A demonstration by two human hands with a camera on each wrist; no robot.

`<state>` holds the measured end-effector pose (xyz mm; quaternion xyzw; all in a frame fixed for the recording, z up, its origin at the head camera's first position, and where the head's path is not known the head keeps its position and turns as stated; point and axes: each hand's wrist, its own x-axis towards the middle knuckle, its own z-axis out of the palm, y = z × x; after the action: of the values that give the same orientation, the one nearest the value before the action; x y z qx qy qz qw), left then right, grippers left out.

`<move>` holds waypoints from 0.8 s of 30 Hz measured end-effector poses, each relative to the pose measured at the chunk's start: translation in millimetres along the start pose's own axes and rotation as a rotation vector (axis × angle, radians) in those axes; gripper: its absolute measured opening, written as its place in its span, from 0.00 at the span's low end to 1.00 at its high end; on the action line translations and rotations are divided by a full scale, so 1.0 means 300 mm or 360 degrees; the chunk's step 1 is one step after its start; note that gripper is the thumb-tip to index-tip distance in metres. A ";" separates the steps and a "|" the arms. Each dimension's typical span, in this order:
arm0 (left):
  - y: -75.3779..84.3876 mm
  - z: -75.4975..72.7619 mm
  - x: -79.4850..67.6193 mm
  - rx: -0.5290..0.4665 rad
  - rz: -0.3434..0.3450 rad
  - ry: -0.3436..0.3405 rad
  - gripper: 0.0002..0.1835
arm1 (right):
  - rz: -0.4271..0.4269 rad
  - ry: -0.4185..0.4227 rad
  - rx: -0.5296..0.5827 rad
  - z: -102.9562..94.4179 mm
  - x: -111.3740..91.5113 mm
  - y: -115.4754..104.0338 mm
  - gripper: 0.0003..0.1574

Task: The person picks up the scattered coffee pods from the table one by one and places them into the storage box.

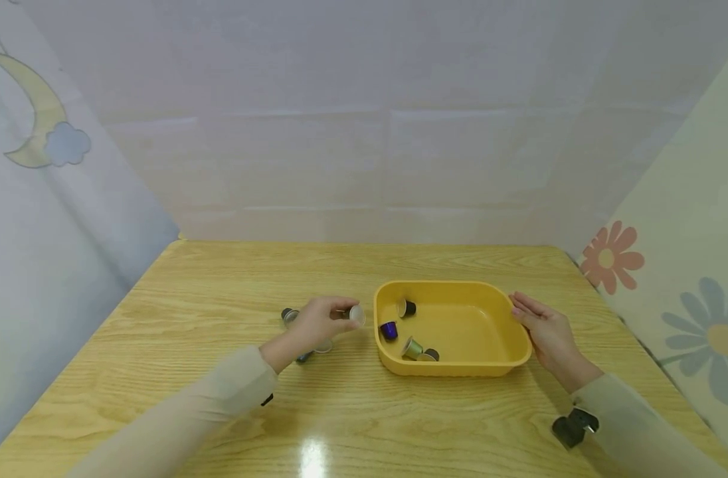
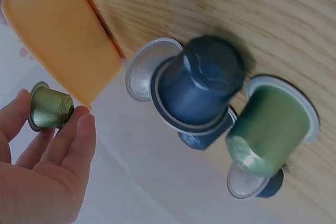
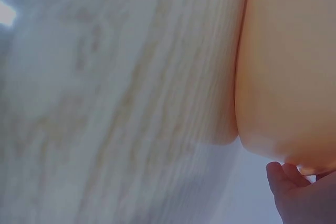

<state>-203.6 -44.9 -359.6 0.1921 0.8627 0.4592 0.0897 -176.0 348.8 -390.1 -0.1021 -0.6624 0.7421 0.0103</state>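
Observation:
My left hand (image 1: 317,325) pinches a green coffee capsule (image 2: 50,107) between thumb and fingers, just left of the yellow tub (image 1: 454,368). In the head view the capsule's pale lid faces the tub. My right hand (image 1: 549,332) touches the tub's right end, its fingers fairly straight along the outside of the rim. Beneath and beside the left hand lie several loose capsules, among them a dark blue capsule (image 2: 202,85) and another green capsule (image 2: 270,127); the left hand partly covers this group in the head view.
Inside the tub, at its left side, lie a black capsule (image 1: 407,307), a purple-blue capsule (image 1: 389,330), a light green capsule (image 1: 412,348) and a dark one near it. A wooden table (image 1: 232,279) carries everything, with a pale curtain (image 1: 364,166) behind.

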 end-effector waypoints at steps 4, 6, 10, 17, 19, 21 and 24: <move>0.017 0.013 0.006 0.0012 -0.0005 -0.0007 0.24 | -0.0010 0.0002 0.0010 0.000 0.000 -0.003 0.41; 0.026 0.015 0.010 0.0022 -0.0001 -0.0017 0.24 | -0.0010 -0.0001 0.0014 -0.001 0.000 -0.004 0.42; 0.048 0.016 0.021 0.0022 0.0058 -0.0058 0.25 | 0.0002 0.0000 -0.0004 -0.002 0.000 -0.005 0.41; 0.089 0.029 0.041 0.0048 0.0104 -0.0097 0.26 | 0.0040 0.0000 -0.0005 0.001 -0.002 -0.011 0.41; 0.098 0.039 0.047 0.0077 0.0118 -0.0107 0.25 | 0.0040 -0.0004 0.0001 0.001 -0.003 -0.013 0.41; 0.107 0.048 0.050 0.0098 0.0136 -0.0123 0.24 | 0.0035 -0.0008 -0.0013 0.001 -0.003 -0.013 0.40; 0.113 0.059 0.054 0.0154 0.0194 -0.0136 0.23 | 0.0035 -0.0001 -0.0039 0.000 -0.001 -0.012 0.39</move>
<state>-204.0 -7.8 -341.2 0.2677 0.8660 0.4130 0.0889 -176.3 349.1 -386.7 -0.1091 -0.6703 0.7340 0.0007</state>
